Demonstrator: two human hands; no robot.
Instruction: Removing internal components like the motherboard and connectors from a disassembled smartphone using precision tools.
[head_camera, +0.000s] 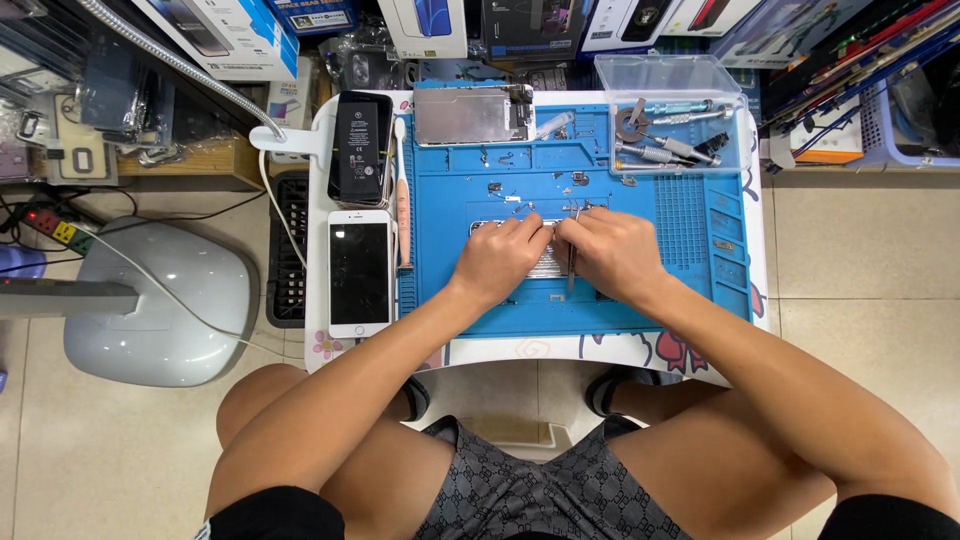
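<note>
Spanning the small white counter (520, 350) lay a blue work mat (640, 210). At its middle sat an opened phone chassis (545, 262), mostly covered by both hands. Left hand (497, 258) pressed flat on the chassis, grip empty. Right hand (612, 252) pinched thin tweezers (572, 262) against it. White phone (360, 272) lay left of the mat.

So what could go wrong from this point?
Loose screws lie unsorted on the blue mat just beyond both hands; a nudge could scatter them. The right hand holds tweezers over the opened phone body, so a slip might scratch it. The white phone sits near the table edge.
</note>
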